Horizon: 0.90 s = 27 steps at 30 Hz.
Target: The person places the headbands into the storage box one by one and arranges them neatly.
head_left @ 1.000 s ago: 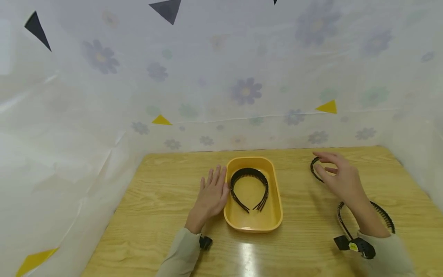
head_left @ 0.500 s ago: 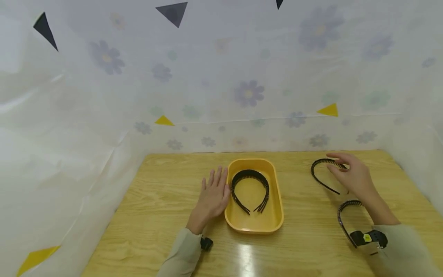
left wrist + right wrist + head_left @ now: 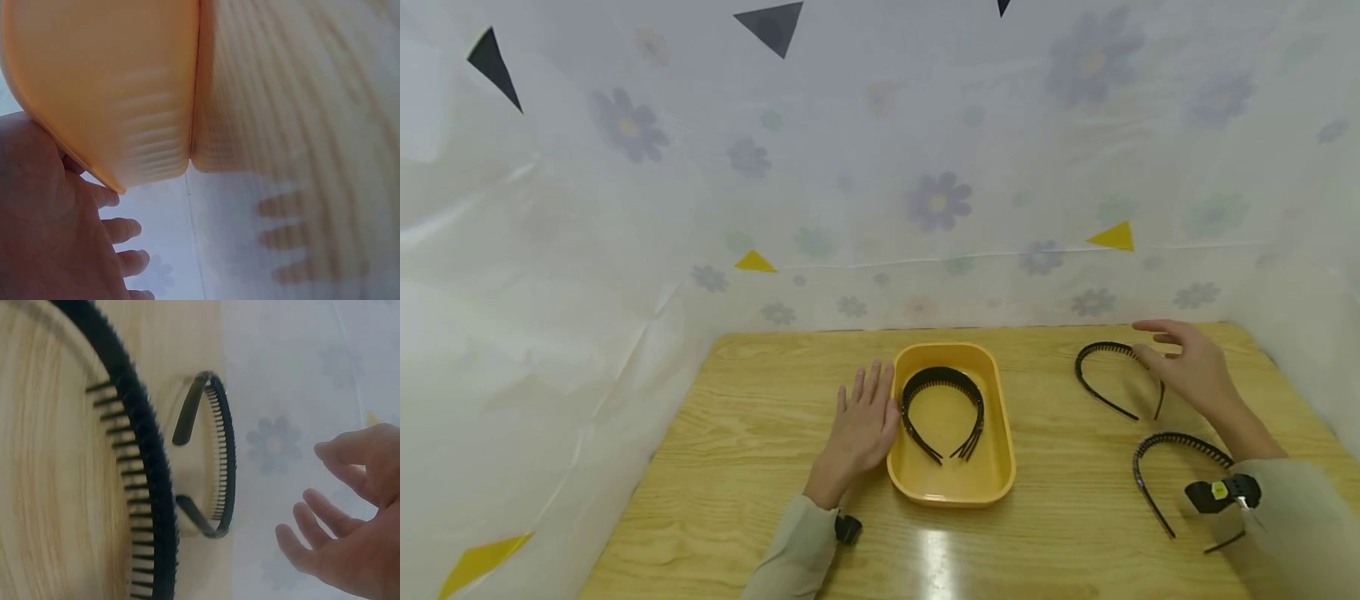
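My left hand (image 3: 857,429) lies flat along the left side of a yellow plastic tray (image 3: 951,492), fingers straight. In the left wrist view, the fingers reach past the tray's rim (image 3: 75,156). Several black toothed headbands (image 3: 942,375) lie stacked inside the tray. My right hand (image 3: 1198,371), fingers loosely bent, is over the right end of a thin black headband (image 3: 1081,375) on the table. The right wrist view shows the fingers apart from that headband (image 3: 231,456), holding nothing. A second toothed headband (image 3: 1180,437) lies nearer, partly hidden under the right forearm.
The wooden table (image 3: 760,433) carries the tray at its middle and the loose headbands on the right. White flower-printed sheeting (image 3: 850,183) rises along its back and sides. Each wrist wears a small black camera.
My right hand has moved to the right over the far headband, uncovering more of it and of the nearer one. The left hand stays by the tray.
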Each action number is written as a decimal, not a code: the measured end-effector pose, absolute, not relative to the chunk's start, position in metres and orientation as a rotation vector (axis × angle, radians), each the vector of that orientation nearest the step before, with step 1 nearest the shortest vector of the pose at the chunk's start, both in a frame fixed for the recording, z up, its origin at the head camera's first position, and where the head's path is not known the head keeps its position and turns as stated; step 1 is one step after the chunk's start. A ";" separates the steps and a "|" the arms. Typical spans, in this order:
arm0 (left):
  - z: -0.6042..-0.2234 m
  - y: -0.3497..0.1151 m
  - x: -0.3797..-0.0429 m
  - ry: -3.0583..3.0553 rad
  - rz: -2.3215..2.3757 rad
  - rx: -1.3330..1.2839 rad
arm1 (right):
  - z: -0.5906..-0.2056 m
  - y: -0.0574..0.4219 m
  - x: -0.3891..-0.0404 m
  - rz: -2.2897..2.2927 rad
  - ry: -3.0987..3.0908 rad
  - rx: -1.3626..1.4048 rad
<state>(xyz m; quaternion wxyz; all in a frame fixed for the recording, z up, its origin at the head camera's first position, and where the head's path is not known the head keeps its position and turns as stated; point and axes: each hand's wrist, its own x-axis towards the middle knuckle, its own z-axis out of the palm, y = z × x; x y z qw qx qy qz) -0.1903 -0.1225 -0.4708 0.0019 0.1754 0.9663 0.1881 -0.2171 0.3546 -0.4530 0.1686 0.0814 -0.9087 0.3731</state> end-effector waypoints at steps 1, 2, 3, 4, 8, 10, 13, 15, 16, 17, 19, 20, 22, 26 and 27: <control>-0.471 -0.123 -0.190 3.032 0.594 0.550 | -0.454 0.357 -0.219 1.049 -2.604 0.224; -0.471 -0.123 -0.190 3.031 0.594 0.547 | -0.455 0.359 -0.220 1.042 -2.622 0.217; -0.470 -0.122 -0.190 3.028 0.593 0.542 | -0.457 0.362 -0.222 1.038 -2.639 0.213; -0.471 -0.122 -0.190 3.026 0.593 0.539 | -0.458 0.364 -0.223 1.038 -2.655 0.208; -0.470 -0.122 -0.188 3.016 0.584 0.522 | -0.466 0.370 -0.227 1.053 -2.716 0.204; -0.470 -0.122 -0.188 3.013 0.587 0.522 | -0.469 0.373 -0.228 1.072 -2.753 0.193; -0.470 -0.122 -0.187 3.008 0.597 0.525 | -0.474 0.377 -0.228 1.114 -2.802 0.155; -0.470 -0.122 -0.187 3.007 0.600 0.525 | -0.478 0.379 -0.229 1.142 -2.823 0.129; -0.470 -0.122 -0.186 3.007 0.598 0.525 | -0.480 0.380 -0.229 1.144 -2.834 0.117; -0.471 -0.122 -0.186 3.006 0.597 0.524 | -0.482 0.381 -0.229 1.149 -2.841 0.112; -0.471 -0.122 -0.185 3.005 0.594 0.522 | -0.486 0.382 -0.229 1.145 -2.855 0.114; -0.471 -0.122 -0.185 3.004 0.594 0.522 | -0.487 0.383 -0.230 1.141 -2.860 0.116; -0.471 -0.122 -0.185 3.002 0.595 0.522 | -0.490 0.384 -0.230 1.131 -2.868 0.117; -0.471 -0.121 -0.185 2.999 0.604 0.519 | -0.492 0.385 -0.230 1.131 -2.875 0.113; -0.471 -0.121 -0.185 3.000 0.604 0.518 | -0.492 0.385 -0.230 1.127 -2.879 0.111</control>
